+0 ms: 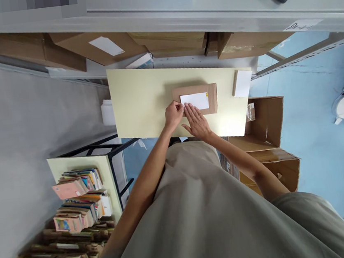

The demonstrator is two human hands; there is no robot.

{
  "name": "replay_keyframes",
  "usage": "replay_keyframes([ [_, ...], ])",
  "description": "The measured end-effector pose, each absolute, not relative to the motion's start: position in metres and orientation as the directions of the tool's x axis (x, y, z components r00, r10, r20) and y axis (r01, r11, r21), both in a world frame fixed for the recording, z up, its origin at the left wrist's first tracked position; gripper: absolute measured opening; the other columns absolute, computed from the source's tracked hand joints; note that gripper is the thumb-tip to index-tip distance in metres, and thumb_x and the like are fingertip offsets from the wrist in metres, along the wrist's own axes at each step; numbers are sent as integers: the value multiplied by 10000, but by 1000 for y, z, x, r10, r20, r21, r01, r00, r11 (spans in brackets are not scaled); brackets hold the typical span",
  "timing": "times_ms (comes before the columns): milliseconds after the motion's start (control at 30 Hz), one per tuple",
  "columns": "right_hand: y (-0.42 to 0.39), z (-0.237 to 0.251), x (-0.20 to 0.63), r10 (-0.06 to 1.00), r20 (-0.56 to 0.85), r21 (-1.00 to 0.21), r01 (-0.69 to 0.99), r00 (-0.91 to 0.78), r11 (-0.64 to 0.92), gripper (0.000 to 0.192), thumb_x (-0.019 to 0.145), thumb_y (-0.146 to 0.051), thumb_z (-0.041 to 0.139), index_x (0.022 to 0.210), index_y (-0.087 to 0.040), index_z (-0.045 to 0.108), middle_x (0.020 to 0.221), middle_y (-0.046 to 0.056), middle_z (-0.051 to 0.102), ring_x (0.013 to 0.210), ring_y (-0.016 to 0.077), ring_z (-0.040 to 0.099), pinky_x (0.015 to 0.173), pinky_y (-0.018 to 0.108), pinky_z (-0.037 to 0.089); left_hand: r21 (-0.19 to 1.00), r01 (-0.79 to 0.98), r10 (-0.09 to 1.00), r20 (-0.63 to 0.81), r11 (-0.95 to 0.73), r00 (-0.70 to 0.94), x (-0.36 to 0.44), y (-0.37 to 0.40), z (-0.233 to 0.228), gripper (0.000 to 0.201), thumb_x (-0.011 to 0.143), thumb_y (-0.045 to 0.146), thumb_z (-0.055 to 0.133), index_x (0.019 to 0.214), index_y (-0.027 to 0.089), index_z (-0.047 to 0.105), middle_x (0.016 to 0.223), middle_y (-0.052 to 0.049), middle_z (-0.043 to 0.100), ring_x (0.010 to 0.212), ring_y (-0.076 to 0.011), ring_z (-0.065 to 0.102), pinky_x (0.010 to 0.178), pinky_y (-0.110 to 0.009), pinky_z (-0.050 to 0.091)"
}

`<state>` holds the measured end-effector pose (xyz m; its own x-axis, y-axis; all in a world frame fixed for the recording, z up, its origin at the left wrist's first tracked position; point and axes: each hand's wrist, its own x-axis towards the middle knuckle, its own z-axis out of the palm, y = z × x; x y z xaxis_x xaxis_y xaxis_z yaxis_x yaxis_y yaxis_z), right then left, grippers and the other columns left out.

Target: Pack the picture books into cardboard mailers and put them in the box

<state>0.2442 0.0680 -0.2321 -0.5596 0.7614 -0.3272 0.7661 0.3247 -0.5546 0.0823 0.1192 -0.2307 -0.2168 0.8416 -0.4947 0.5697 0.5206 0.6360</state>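
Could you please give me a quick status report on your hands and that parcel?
Left hand pinching white label's left edge. Right hand flat, pressing label onto brown parcel. Parcel lies flat on yellow table; nothing obstructing.

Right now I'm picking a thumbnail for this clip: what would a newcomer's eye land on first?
The two bare hands meeting at mid-frame: the left hand pinches the white label's corner while the right hand lies flat at its lower edge. The label sits on a brown parcel on a pale yellow table. Lower left, a stack of books draws attention.
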Motion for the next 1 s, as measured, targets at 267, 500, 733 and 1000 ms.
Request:
replay_keyframes([
  [267,104,-239,242,852,-272,-569,788,-448,233,756,1171,-336,230,1862,-35,173,1949,123,174,1838,307,84,1516,593,79,616,600,849,-472,511,-239,83,118,-233,127,1007,232,675,883,259,670,994,-76,828,991,-271,755,1001,-406,585],
  [500,104,-234,241,753,-289,-565,741,-591,364,767,1118,-243,301,1849,-24,227,1957,90,140,1839,272,77,1524,519,59,603,628,856,-468,492,-221,83,115,-228,128,1031,221,663,913,261,633,1054,-102,825,1036,-284,766,1026,-422,572],
  [733,122,-238,237,783,-274,-564,753,-558,339,742,1154,-289,303,1864,-86,228,1960,57,149,1841,299,58,1519,573,24,620,609,853,-479,495,-206,77,113,-235,138,957,204,755,984,264,634,930,-60,791,990,-270,770,996,-410,594],
  [1000,131,-236,247,713,-237,-576,686,-660,444,769,1132,-265,412,1878,-193,238,1958,21,174,1841,311,63,1510,612,26,651,515,827,-488,557,-277,73,112,-244,241,851,165,796,947,257,595,902,-20,727,902,-213,724,944,-362,579],
])
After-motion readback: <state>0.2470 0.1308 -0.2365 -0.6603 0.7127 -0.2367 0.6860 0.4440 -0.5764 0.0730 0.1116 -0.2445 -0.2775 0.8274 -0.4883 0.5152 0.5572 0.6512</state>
